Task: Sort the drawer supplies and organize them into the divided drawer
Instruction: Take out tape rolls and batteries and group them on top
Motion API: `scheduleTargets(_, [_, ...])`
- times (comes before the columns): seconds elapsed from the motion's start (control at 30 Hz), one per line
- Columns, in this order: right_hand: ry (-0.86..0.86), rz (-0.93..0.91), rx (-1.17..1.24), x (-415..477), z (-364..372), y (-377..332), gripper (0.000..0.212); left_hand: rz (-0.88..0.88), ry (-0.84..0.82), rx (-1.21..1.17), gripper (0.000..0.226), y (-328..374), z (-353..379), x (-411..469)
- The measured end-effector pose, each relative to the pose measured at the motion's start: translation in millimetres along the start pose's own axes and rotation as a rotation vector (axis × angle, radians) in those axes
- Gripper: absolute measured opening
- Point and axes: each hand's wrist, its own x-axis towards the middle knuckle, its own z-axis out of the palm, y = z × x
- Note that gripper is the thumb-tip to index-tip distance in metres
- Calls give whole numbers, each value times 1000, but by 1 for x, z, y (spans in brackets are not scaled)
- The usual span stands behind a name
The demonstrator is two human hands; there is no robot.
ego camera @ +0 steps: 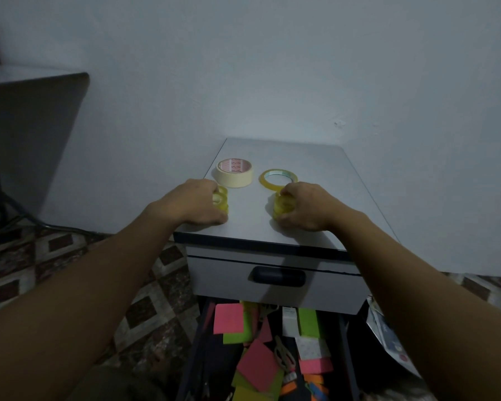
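Gripping left tape stack (222,201) w/ left hand (198,202) at near-left of bench (315,169); curling fingers (211,186) over its far side, pressing thumb at near side, showing stack just right of knuckles. Clamping right tape stack (282,206) w/ right hand (302,205); wrapping fingers over far edge, thumb at near edge, showing stack just left of palm. Resting both stacks on bench top. Leaving masking tape roll (234,172) flat just far of left hand, thin yellow tape ring (278,178) flat beside right fingertips, contact unclear. Showing, below closed drawer (220,276), open lower drawer (198,342) holding jumbled sticky notes (229,318) & scissors (284,354).
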Motion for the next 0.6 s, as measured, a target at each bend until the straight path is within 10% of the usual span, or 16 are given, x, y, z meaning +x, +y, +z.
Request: scheduleTargets(0.6, [-20, 24, -11, 7, -1, 2, 63, -31, 36, -64, 62, -1, 4, 3])
